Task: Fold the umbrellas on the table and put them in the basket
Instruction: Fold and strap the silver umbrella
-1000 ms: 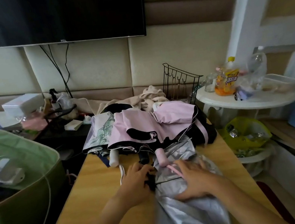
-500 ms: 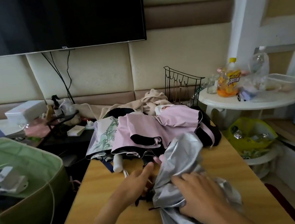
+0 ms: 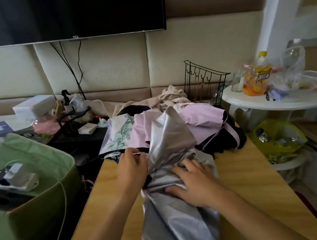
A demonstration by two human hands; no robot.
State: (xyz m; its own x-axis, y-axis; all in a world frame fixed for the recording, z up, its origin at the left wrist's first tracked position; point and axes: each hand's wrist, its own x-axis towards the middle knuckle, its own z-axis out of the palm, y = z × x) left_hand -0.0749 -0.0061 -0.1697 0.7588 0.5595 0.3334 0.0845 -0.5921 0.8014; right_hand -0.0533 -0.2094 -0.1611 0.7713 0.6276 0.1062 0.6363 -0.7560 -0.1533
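Your left hand [image 3: 133,167] pinches the silver umbrella [image 3: 176,182] canopy's left edge; your right hand [image 3: 194,185] presses flat, fingers spread, on its crumpled middle. Glossy, creased fabric lies on the wooden table [image 3: 245,170], green fabric basket [image 3: 41,206] left.

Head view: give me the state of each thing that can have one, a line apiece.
silver umbrella: unfolded, canopy crumpled loose on the wooden table
left hand: pinches a canopy edge
right hand: fingers spread, presses the canopy down
pink umbrella: not yet folded, heaped at the table's far end
illustrated umbrella: not yet folded, in the same heap
green basket: open, no umbrella in it
television: screen dark
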